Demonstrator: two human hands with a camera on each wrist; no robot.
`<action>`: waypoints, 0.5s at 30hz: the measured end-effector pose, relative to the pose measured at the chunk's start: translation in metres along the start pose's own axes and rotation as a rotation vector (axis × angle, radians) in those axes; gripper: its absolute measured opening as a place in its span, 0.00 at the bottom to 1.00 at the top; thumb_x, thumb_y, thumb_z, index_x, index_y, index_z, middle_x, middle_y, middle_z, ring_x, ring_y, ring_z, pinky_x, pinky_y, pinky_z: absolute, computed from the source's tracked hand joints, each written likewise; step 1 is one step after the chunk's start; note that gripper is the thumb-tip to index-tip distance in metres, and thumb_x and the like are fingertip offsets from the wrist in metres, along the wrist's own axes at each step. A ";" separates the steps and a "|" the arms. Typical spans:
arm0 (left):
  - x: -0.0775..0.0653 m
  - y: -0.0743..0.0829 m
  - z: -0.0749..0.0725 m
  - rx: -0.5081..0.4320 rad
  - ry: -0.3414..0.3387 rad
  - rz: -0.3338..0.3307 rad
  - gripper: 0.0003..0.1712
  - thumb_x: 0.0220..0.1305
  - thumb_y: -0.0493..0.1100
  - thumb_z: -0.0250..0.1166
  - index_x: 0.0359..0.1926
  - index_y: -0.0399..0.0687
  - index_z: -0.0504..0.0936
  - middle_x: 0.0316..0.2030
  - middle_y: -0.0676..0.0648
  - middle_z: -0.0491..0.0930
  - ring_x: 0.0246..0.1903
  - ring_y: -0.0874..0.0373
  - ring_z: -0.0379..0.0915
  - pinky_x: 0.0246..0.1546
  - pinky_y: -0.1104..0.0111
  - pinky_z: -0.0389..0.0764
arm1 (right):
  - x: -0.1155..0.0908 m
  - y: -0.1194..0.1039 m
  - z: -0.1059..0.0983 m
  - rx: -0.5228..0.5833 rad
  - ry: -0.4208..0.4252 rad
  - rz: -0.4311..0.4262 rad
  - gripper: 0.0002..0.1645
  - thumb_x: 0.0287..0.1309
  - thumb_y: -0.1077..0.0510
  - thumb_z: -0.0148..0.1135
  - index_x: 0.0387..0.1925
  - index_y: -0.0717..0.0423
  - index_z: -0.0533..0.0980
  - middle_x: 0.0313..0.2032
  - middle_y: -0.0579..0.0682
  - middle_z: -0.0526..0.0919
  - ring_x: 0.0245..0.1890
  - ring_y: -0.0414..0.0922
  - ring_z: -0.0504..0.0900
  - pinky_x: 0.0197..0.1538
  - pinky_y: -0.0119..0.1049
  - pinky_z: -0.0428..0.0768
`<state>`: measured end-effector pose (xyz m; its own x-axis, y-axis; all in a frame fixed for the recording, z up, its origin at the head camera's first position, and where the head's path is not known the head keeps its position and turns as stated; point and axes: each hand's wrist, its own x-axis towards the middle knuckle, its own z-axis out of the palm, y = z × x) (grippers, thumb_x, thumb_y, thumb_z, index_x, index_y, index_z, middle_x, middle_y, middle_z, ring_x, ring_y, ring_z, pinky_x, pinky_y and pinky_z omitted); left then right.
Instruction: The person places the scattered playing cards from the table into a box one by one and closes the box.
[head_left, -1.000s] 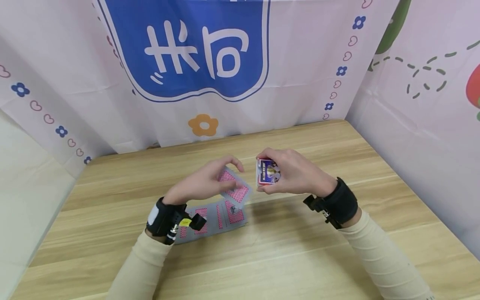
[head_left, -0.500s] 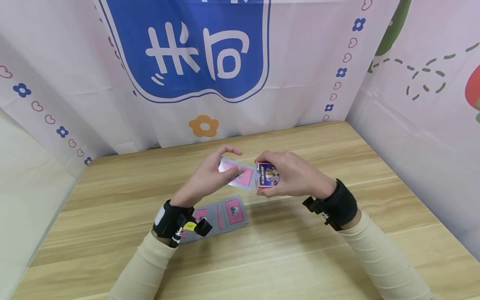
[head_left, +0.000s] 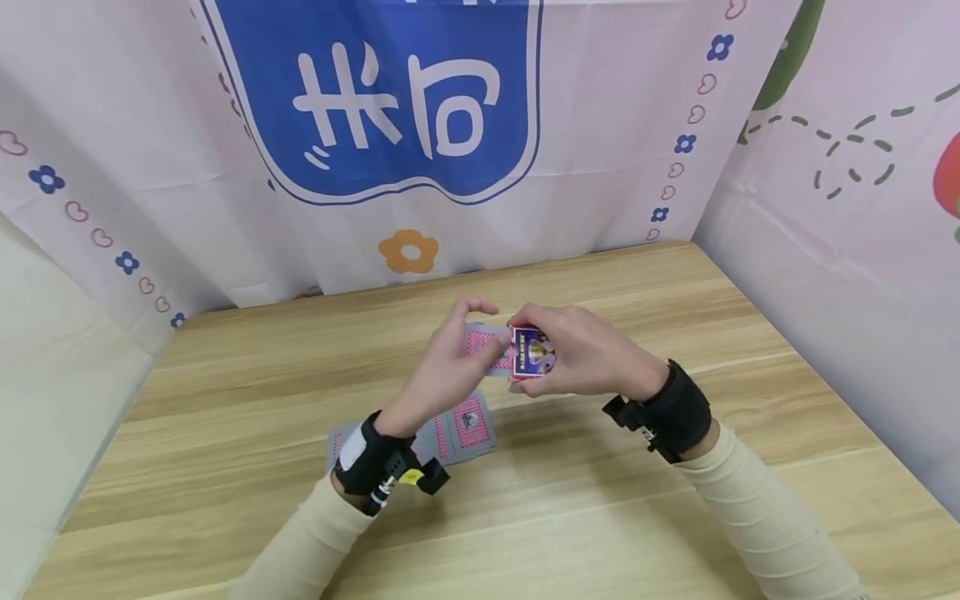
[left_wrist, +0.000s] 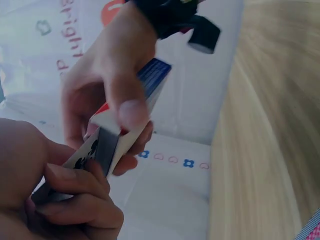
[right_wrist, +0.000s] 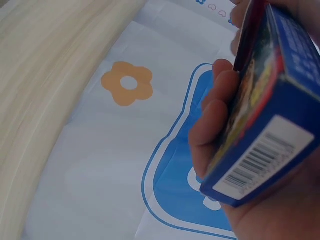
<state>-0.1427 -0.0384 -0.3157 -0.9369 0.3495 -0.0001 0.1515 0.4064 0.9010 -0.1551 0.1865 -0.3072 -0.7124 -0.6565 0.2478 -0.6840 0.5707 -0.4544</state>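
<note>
My left hand (head_left: 448, 360) pinches a stack of playing cards (head_left: 480, 340) with pink checkered backs. Its front end meets the mouth of a blue card box (head_left: 534, 353), which my right hand (head_left: 596, 350) grips by its sides. The left wrist view shows the thick edge of the stack (left_wrist: 106, 149) at the box's opening, with part of it apparently inside; how deep it sits is hidden. A barcode is visible on the closed end of the box (right_wrist: 260, 155) in the right wrist view, with fingers wrapped along one side.
A row of overlapping face-down playing cards (head_left: 471, 422) lies on the wooden table (head_left: 585, 517), below the hands and partly behind the left wrist. Printed cloth (head_left: 600, 167) hangs along the table's back edge and right side.
The left hand has moved right with the stack, straightening it from a slant until it meets the box. The right hand and box have stayed nearly in place.
</note>
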 end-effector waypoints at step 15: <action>0.001 0.000 -0.015 -0.051 -0.069 -0.042 0.14 0.84 0.51 0.52 0.47 0.47 0.78 0.35 0.49 0.72 0.36 0.53 0.68 0.37 0.67 0.70 | -0.002 0.003 -0.008 0.022 0.038 0.012 0.42 0.46 0.47 0.86 0.59 0.58 0.76 0.45 0.49 0.87 0.37 0.39 0.83 0.40 0.31 0.84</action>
<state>-0.1484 -0.0506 -0.3092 -0.9181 0.3907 -0.0670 0.0941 0.3791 0.9206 -0.1568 0.1935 -0.3019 -0.7262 -0.6305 0.2741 -0.6721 0.5673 -0.4759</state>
